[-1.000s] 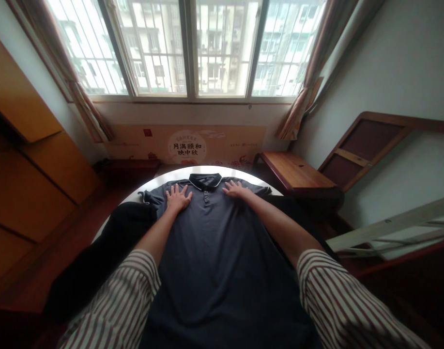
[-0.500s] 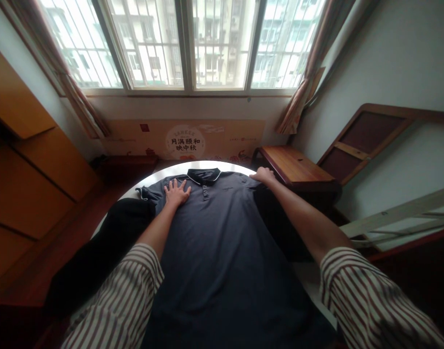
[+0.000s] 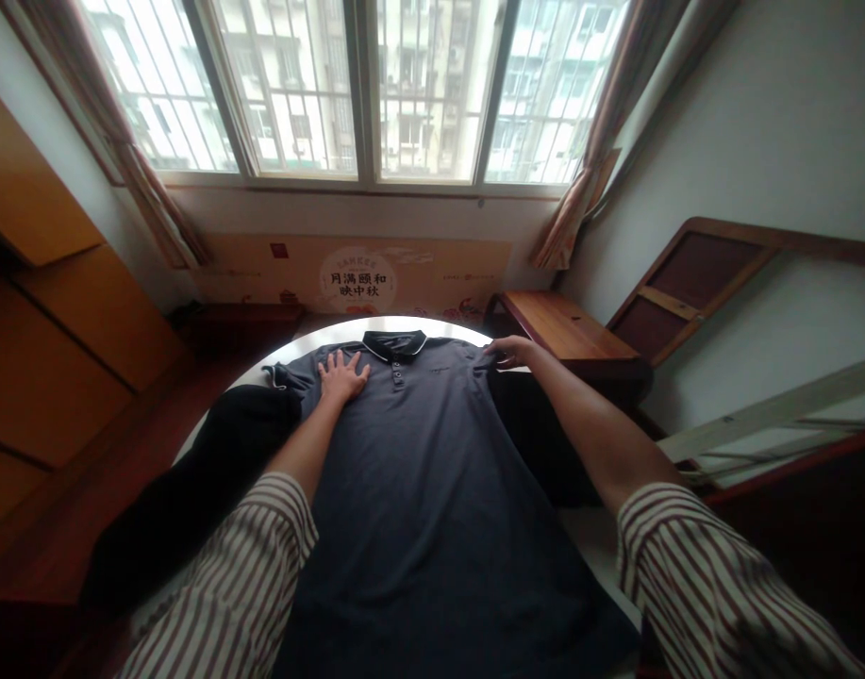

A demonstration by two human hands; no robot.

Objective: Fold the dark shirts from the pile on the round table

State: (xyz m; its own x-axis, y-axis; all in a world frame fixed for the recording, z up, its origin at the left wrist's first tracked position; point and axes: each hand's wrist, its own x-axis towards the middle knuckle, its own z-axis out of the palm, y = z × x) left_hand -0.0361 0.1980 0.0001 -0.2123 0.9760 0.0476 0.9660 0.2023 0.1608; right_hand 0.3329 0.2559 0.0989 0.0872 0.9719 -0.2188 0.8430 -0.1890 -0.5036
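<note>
A dark grey polo shirt point(image 3: 418, 471) with a black, white-edged collar lies front side up, collar away from me. My left hand point(image 3: 342, 377) rests flat on its chest, left of the button placket, with the fingers spread. At the shirt's right sleeve, my right hand point(image 3: 509, 352) is closed, pinching the sleeve's fabric. Black cloth point(image 3: 212, 471) lies beneath the shirt and shows on both sides of it. The white round table point(image 3: 319, 335) carries both.
Behind the table, a long printed cardboard panel point(image 3: 262, 273) stands under the barred window point(image 3: 297, 94). A small wooden table point(image 3: 566, 325) is at the right, near a framed wooden panel point(image 3: 687, 283). Wooden cabinets point(image 3: 85, 321) stand at the left.
My right hand has turned and come slightly inward, drawing the right sleeve in with it. My left hand stays flat on the chest. The view has shifted a little.
</note>
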